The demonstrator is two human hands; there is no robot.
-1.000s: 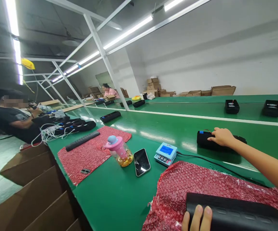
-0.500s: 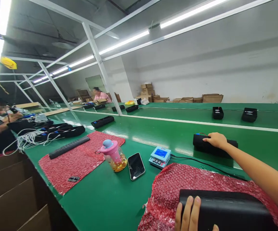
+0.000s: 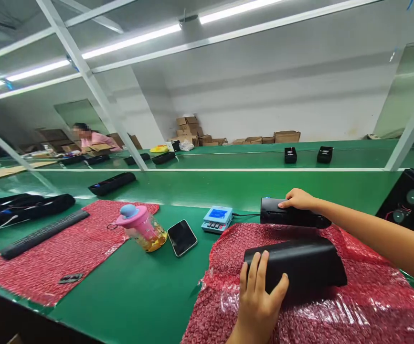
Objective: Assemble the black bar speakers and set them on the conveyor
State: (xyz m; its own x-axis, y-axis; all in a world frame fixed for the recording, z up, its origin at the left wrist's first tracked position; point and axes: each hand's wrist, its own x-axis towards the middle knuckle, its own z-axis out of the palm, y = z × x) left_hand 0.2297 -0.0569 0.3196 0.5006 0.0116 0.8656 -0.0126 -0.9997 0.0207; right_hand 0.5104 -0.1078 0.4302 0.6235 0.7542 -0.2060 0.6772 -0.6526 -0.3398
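Observation:
My left hand (image 3: 260,298) grips the near end of a black speaker housing (image 3: 302,265) that lies on a sheet of red bubble wrap (image 3: 353,306) in front of me. My right hand (image 3: 298,199) rests on top of a second black speaker housing (image 3: 289,215), fingers curled over it, just beyond the wrap's far edge. A small blue tester box (image 3: 217,218) with a lit screen sits to the left of that housing, with a black cable between them.
A phone (image 3: 182,237) and a pink-lidded bottle (image 3: 140,228) lie left of the tester. Another red bubble wrap sheet (image 3: 59,248) carries a long black grille (image 3: 44,233). More black housings (image 3: 111,183) ride the green conveyor (image 3: 199,188). A person in pink (image 3: 90,138) works far left. A black speaker unit (image 3: 412,200) stands right.
The view has swung to the right. My right hand has drawn the far housing closer, up to the bubble wrap. My left hand now wraps the end of the near housing.

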